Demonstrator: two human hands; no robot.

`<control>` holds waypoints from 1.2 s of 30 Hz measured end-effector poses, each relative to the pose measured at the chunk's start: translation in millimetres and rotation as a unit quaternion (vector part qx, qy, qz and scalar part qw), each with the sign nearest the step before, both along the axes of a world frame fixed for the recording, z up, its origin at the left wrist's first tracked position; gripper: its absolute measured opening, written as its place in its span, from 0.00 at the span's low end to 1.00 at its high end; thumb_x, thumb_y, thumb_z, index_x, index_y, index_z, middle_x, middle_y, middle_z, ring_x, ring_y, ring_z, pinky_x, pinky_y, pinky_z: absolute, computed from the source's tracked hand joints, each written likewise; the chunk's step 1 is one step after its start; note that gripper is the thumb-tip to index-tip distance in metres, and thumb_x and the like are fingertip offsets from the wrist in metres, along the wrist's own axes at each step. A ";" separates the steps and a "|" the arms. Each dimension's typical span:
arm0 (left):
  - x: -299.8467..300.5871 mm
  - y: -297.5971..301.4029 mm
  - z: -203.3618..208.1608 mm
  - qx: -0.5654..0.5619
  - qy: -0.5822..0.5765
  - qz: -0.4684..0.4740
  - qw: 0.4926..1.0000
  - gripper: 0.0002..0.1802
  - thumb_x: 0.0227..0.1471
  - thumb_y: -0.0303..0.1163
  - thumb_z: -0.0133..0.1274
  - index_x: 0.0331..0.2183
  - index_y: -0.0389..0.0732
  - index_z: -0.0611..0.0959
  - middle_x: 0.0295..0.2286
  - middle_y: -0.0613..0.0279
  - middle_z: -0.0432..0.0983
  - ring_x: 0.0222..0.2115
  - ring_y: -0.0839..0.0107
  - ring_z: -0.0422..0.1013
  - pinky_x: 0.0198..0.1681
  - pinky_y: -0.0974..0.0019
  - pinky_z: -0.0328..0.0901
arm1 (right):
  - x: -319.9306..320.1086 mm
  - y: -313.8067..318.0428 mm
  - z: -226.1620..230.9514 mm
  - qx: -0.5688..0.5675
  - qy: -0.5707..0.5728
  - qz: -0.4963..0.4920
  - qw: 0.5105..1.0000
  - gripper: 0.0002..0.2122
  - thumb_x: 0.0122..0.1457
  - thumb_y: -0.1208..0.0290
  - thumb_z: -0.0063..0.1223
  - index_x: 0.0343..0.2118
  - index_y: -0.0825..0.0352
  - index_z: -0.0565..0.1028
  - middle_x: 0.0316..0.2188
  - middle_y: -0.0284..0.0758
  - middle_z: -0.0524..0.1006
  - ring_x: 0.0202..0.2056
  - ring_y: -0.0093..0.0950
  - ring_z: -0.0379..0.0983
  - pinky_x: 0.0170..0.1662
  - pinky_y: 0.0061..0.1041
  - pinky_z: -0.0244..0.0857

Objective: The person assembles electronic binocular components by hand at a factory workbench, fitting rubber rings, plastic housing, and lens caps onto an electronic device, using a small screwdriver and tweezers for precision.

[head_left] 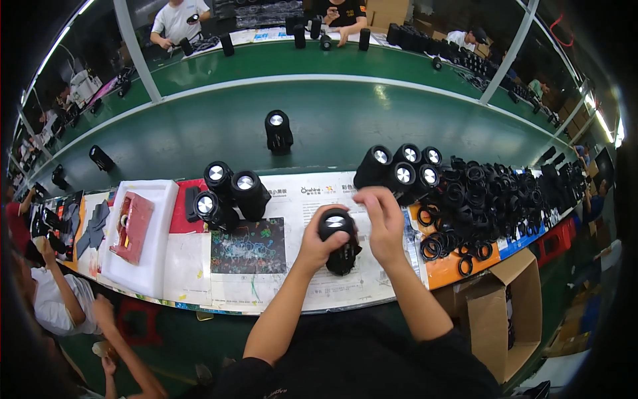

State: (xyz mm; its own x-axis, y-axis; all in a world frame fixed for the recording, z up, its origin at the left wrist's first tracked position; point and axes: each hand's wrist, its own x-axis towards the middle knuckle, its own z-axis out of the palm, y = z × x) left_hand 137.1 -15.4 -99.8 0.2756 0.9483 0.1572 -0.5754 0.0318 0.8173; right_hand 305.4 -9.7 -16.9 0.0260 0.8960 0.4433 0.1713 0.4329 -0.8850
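My left hand (310, 244) is wrapped round a black cylindrical speaker (341, 258), which looks to stand upright on the printed paper sheet with its silver round end facing up. To its right, my right hand (387, 226) is raised with fingers loosely bent and apart, and nothing shows in it. Just beyond that hand, several similar black speakers (371, 169) are grouped together. Another group of 3 speakers (251, 194) stands to the left, beside a dark patterned card (247, 246).
A heap of black rings (465, 193) covers the right side. An open cardboard box (502, 326) sits below it. At left lies a white foam tray (154, 266) with a red block (137, 226). One speaker (278, 136) stands on the green conveyor (219, 126); co-workers sit across and at left.
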 end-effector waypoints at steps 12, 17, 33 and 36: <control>-20.6 -12.6 46.9 0.103 -0.092 -0.003 0.990 0.36 0.53 0.42 0.75 0.54 0.35 0.75 0.45 0.44 0.82 0.51 0.49 0.81 0.58 0.45 0.76 | -9.0 -73.3 -40.9 -0.437 0.306 0.194 0.823 0.27 0.83 0.44 0.24 0.55 0.66 0.69 0.29 0.39 0.78 0.19 0.28 0.71 0.18 0.24 0.57; -19.0 -17.5 69.8 0.084 -0.049 0.121 0.988 0.34 0.57 0.41 0.70 0.57 0.31 0.76 0.51 0.40 0.81 0.54 0.46 0.81 0.62 0.43 0.75 | -3.7 -66.6 -30.0 -0.324 0.215 0.104 0.915 0.22 0.83 0.50 0.36 0.56 0.67 0.70 0.30 0.35 0.79 0.22 0.21 0.74 0.22 0.21 0.65; -11.8 -22.9 56.5 0.028 -0.047 0.099 0.994 0.25 0.60 0.30 0.68 0.53 0.35 0.75 0.49 0.44 0.82 0.57 0.44 0.80 0.63 0.44 0.74 | 12.6 -62.7 -31.9 -0.306 0.113 0.023 0.945 0.20 0.82 0.53 0.40 0.52 0.68 0.72 0.24 0.33 0.77 0.19 0.17 0.70 0.23 0.21 0.65; -10.1 -21.5 59.9 0.031 -0.027 0.094 0.995 0.25 0.59 0.30 0.68 0.53 0.36 0.74 0.49 0.43 0.82 0.57 0.44 0.80 0.64 0.43 0.73 | 16.6 -66.0 -24.3 -0.317 0.132 0.036 0.938 0.18 0.82 0.55 0.44 0.54 0.68 0.72 0.27 0.33 0.78 0.21 0.18 0.71 0.24 0.21 0.66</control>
State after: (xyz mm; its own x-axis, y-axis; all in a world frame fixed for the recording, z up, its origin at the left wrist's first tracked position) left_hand 127.1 -36.8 -39.9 0.0835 0.9704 0.2266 -0.6094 -0.1302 0.7821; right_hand 322.0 -75.6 -41.2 -0.0099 0.9811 -0.1930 -0.1000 -0.1931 -0.9761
